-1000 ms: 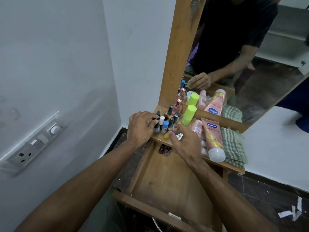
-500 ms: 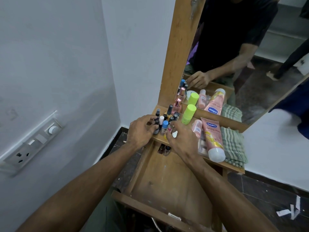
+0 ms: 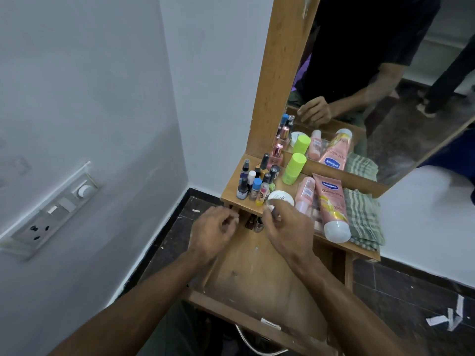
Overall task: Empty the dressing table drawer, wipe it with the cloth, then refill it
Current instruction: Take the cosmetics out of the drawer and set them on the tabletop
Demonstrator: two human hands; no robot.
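Note:
The wooden drawer (image 3: 246, 276) stands pulled out under the dressing table top (image 3: 232, 194). Two small dark bottles (image 3: 254, 222) remain at its back. My left hand (image 3: 213, 231) hovers over the drawer's back left corner, fingers loosely curled, holding nothing. My right hand (image 3: 285, 226) hovers beside it, fingers relaxed, just in front of a white jar (image 3: 281, 197) on the top. Several small nail-polish bottles (image 3: 254, 183) stand clustered on the top's left end. The folded green striped cloth (image 3: 362, 217) lies at the right end.
On the top also lie a pink lotion tube (image 3: 331, 204), a pink bottle (image 3: 305, 192) and a green-capped bottle (image 3: 294, 168). A mirror (image 3: 372, 73) rises behind. The white wall with a switchboard (image 3: 54, 209) is close on the left. Paper scraps (image 3: 447, 317) lie on the dark floor.
Both hands have drawn back from the bottle cluster on the top toward the drawer. The white jar, earlier under my right hand, now sits uncovered on the top.

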